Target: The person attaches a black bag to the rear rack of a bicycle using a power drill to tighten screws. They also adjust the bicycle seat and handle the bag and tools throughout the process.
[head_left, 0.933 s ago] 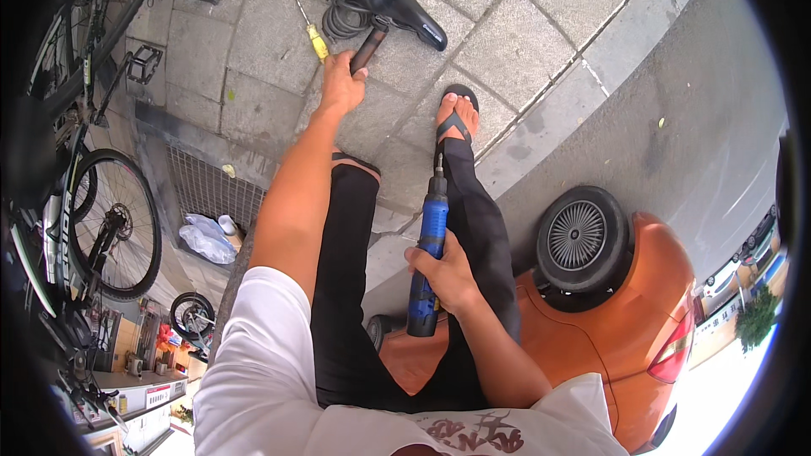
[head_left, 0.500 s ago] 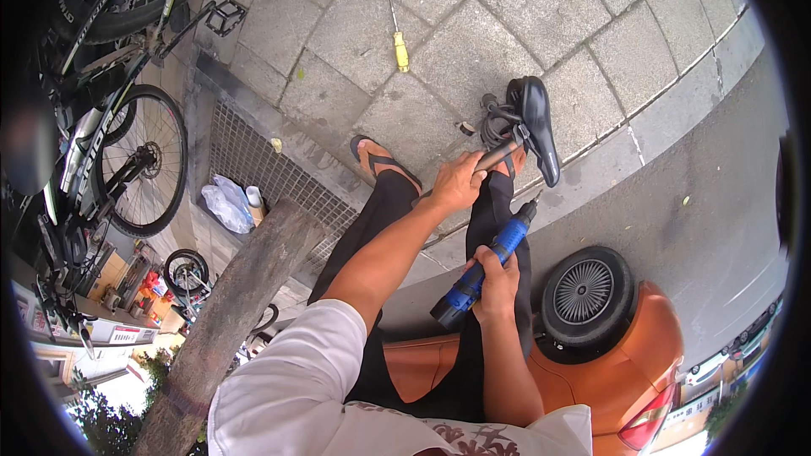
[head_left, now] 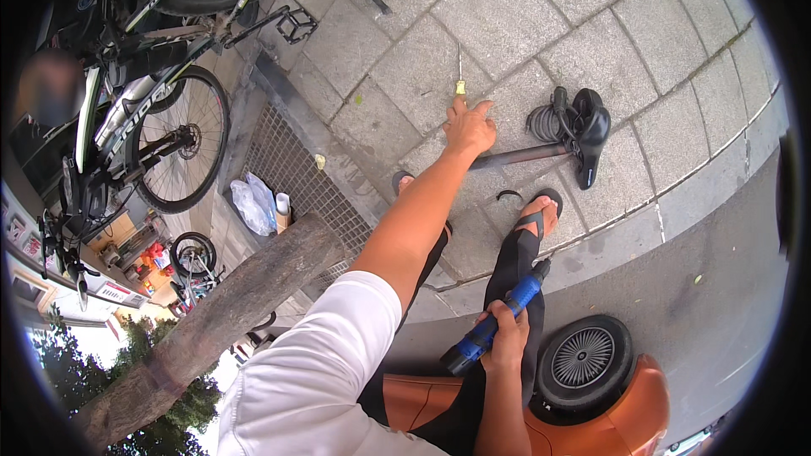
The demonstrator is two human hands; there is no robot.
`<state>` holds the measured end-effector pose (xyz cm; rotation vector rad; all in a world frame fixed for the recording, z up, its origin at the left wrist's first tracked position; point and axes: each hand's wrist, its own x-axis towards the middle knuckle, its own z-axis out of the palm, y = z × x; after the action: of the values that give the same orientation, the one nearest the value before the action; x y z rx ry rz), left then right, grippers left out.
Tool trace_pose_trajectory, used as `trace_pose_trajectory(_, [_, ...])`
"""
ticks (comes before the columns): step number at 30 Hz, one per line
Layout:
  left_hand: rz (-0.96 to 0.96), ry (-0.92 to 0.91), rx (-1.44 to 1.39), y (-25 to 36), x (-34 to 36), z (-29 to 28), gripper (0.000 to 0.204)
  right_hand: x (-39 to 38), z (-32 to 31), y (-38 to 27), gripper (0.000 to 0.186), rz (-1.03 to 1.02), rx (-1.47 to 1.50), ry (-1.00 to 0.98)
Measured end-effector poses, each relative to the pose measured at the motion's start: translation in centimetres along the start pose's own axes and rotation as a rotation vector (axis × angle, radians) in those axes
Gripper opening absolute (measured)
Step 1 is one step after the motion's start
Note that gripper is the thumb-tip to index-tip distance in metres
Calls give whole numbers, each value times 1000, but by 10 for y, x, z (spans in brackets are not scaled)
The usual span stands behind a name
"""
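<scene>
Outdoor scene: grey paving slabs point(head_left: 498, 17) are filling far + ctr; a kerb point(head_left: 676, 228) & road are running down the right. Mtn bike point(head_left: 131, 127) is standing left, w/ a tree trunk point(head_left: 211, 321) leaning across near left, a metal grate point(head_left: 312, 169) & plastic bag point(head_left: 253, 205) lying btwn. Orange car point(head_left: 650, 397) is showing near right, wheel point(head_left: 585, 363) incl.

Yellow-handled screwdriver point(head_left: 460, 86) is lying on the slabs, shaft pointing far, just beyond L hand point(head_left: 470, 129). That hand is covering the handle's near end, palm down; thumb & forefinger are spreading apart; can't tell if they're touching it. Other fingers mostly hidden.

R hand point(head_left: 507, 333) is gripping a blue/blk inline power screwdriver point(head_left: 483, 336), fingers wrapping round the barrel, tip pointing far right.

Bicycle saddle point(head_left: 593, 131) is lying right of L hand, seatpost point(head_left: 532, 154) extending left twd the forearm; coiled cable point(head_left: 545, 125) is resting by the saddle's left side. Small blk curved piece point(head_left: 509, 194) is lying nearer, just left of a flip-flop point(head_left: 553, 197).
</scene>
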<state>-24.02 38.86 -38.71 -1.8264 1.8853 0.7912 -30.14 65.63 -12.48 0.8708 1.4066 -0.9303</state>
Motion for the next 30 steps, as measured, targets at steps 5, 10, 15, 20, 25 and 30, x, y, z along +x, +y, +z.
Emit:
trace_pose_trajectory(5, [-43, -197, -74, -60, 47, 11, 58, -4, 8, -5, 37, 39, -29, -44])
trace_pose_trajectory(10, [-87, -299, -113, -64, -4, 13, 61, 0, 12, -2, 32, 40, -65, -37])
trace_pose_trajectory(15, [-54, -360, -168, -96, -79, 18, 65, 4, 23, 6, 27, 34, -62, -20])
trace_pose_trajectory(20, [5, -303, -194, -129, -128, 51, 58, 14, 29, 18, 28, 1, -220, -78])
trace_pose_trajectory(25, [-188, -513, -916, -131, -194, 49, 39, 18, 43, 25, 25, -25, -354, -93])
trace_pose_trajectory(30, [-383, -643, -1003, -134, -253, 15, 33, 25, 49, 40, 28, -38, -395, -125])
